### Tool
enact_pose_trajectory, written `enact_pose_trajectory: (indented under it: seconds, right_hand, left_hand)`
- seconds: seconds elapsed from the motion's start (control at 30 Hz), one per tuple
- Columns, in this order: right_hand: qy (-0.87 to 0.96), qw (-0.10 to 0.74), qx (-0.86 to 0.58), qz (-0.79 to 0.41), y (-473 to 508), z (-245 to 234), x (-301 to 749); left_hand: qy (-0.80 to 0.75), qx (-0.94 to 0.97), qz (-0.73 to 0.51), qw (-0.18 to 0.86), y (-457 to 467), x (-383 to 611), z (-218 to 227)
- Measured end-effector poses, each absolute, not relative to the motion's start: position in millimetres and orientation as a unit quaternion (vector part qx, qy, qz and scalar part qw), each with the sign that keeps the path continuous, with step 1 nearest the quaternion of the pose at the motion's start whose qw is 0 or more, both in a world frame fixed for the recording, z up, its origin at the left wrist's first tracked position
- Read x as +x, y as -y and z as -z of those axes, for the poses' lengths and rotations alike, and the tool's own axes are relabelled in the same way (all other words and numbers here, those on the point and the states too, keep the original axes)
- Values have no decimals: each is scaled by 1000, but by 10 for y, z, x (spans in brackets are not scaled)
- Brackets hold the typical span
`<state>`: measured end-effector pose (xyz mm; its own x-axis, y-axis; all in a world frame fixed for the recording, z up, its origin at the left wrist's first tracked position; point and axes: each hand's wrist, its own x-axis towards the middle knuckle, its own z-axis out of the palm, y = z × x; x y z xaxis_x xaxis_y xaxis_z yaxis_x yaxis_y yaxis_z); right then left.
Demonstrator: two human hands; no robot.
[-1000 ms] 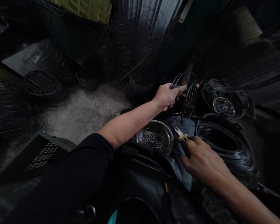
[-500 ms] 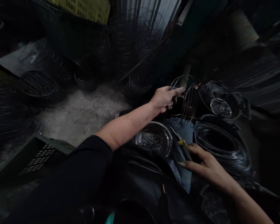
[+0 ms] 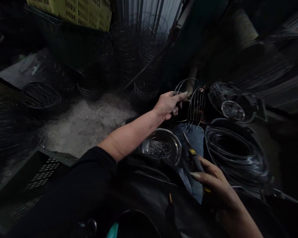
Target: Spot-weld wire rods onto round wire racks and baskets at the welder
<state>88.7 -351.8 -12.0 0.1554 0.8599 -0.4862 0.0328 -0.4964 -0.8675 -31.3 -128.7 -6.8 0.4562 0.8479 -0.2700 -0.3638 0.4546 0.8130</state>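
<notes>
My left hand (image 3: pixel 169 105), arm stretched forward, is closed on a round wire frame (image 3: pixel 196 107) of curved metal wires. The frame stands over my knee in blue jeans (image 3: pixel 197 137). In my right hand (image 3: pixel 215 180) is a pair of long-nose pliers (image 3: pixel 193 153) with dark and yellow handles. Their jaws look closed and point up towards the wire frame, a short way below it. Beneath my left forearm a shiny metal bowl (image 3: pixel 179 150) holds many short bent wire pieces (image 3: pixel 161 150).
Right of my knee lies a large coil of wire (image 3: pixel 248 162) in a dark tub. Beyond it, a smaller bowl (image 3: pixel 232 110) sits among loose wire. A green crate (image 3: pixel 32 178) stands at lower left, a yellow crate (image 3: pixel 81 13) at the back. Wire baskets (image 3: pixel 144 96) stand on the floor.
The pliers have turned so that their jaws point more upward, and my right hand has shifted slightly. My left hand keeps hold of the wire frame. The whole view has moved a little.
</notes>
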Motion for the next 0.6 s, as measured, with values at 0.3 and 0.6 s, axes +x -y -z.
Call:
enact_pose_trajectory:
  seconds: [0.3, 0.6]
  right_hand:
    - [246, 432, -641, -585, 3416, 289, 656]
    - [171, 512, -573, -616, 3350, 322, 420]
  left_hand:
    - [-348, 355, -403, 768, 1347, -294, 75]
    - [-350, 342, -423, 763, 1409, -279, 93]
